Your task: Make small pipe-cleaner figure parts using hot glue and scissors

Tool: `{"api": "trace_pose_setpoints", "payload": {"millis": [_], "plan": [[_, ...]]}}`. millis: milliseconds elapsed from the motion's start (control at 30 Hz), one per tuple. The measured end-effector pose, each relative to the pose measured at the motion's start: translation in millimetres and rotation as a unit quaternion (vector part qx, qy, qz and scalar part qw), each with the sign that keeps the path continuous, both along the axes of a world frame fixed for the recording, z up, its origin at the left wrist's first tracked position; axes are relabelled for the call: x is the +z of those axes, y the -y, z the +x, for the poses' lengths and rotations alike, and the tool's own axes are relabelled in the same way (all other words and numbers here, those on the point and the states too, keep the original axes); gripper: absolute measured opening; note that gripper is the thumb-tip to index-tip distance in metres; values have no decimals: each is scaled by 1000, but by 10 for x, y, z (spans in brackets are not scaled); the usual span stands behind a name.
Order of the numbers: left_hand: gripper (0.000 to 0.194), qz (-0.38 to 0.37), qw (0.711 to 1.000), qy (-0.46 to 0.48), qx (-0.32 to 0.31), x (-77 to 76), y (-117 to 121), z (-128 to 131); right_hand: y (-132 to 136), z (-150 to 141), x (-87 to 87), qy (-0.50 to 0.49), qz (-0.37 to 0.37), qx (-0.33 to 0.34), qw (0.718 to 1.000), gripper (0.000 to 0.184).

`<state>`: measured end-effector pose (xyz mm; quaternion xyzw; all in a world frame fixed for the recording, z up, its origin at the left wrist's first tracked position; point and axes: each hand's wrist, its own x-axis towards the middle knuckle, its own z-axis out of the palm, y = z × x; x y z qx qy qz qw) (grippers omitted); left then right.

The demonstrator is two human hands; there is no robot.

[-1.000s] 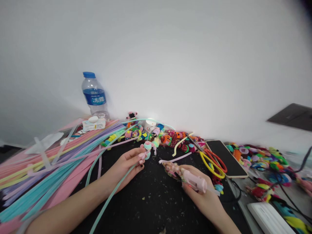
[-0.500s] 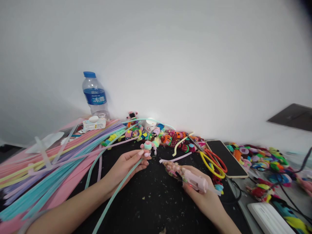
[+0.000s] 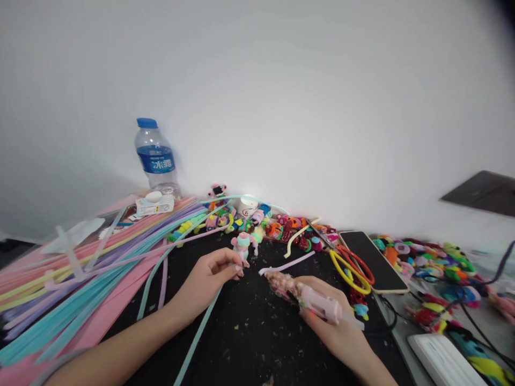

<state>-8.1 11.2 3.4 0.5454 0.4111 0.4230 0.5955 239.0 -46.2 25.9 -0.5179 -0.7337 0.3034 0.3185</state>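
Note:
My left hand (image 3: 219, 273) is closed in a pinch on a small pink and mint pipe-cleaner figure (image 3: 242, 243), whose head stands above the fingertips. A long mint-green pipe cleaner (image 3: 198, 338) runs from under this hand to the bottom edge; its upper end is hidden. Wrapped in my right hand (image 3: 330, 311) is a pale pink hot glue gun (image 3: 319, 304) with a crusted front, its nozzle pointing left. Close to that nozzle lies a short lilac pipe-cleaner piece (image 3: 292, 262). Air separates the glue gun from the figure.
Bundled pastel pipe cleaners (image 3: 132, 262) spread over the left side. Behind are a water bottle (image 3: 156, 161), a white cup (image 3: 247, 206) and several fuzzy figures (image 3: 281, 230). Scissors (image 3: 352, 268), a phone (image 3: 374, 262), a white device (image 3: 442, 359) and cables lie right.
My left hand has turned, so the figure now stands more upright and shows more. The long mint pipe cleaner has swung right. The glue gun has shifted slightly left and down.

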Motion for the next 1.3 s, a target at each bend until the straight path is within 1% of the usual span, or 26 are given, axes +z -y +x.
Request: {"api": "trace_pose_setpoints", "payload": {"millis": [100, 167, 233, 300, 433, 533, 633, 800, 867, 933, 1000, 1067, 1133, 1200, 1300], "plan": [[13, 98, 991, -86, -15, 22, 39, -5, 5, -7, 0, 4, 2, 10, 1000, 28], [15, 172, 977, -127, -21, 44, 75, 0, 9, -14, 13, 4, 1, 18, 1000, 26], [15, 230, 960, -154, -29, 62, 106, 7, 14, -25, 34, 5, 6, 25, 1000, 25], [16, 266, 948, -174, -32, 68, 123, 14, 18, -39, 56, 9, 12, 31, 999, 22], [13, 309, 932, -192, -13, 47, 123, 9, 18, -69, 82, 10, 20, 39, 999, 21], [13, 320, 925, -202, -11, 42, 124, 0, 15, -79, 92, 16, 24, 47, 998, 22], [13, 316, 924, -218, -12, 51, 127, -1, 21, -80, 105, 18, 20, 49, 998, 22], [14, 299, 924, -237, 19, 16, 88, -6, 37, -72, 100, 9, 22, 41, 999, 25], [15, 287, 925, -250, -2, -15, 70, -10, 41, -61, 82, 2, 24, 32, 999, 25], [14, 272, 925, -261, -49, -32, 67, -14, 45, -43, 56, -8, 28, 8, 1000, 23], [11, 256, 924, -271, -89, -15, 80, -15, 47, -20, 24, -12, 34, -31, 999, 22], [11, 244, 924, -278, -97, 33, 104, -15, 47, 2, -15, -12, 45, -72, 996, 21], [14, 240, 926, -280, -80, 84, 123, -16, 42, 18, -50, -11, 51, -102, 993, 20], [14, 246, 925, -283, -55, 104, 127, -21, 36, 23, -69, -7, 52, -114, 992, 19], [12, 255, 919, -298, -23, 52, 98, -36, 24, 9, -57, 7, 45, -105, 993, 16]]}}
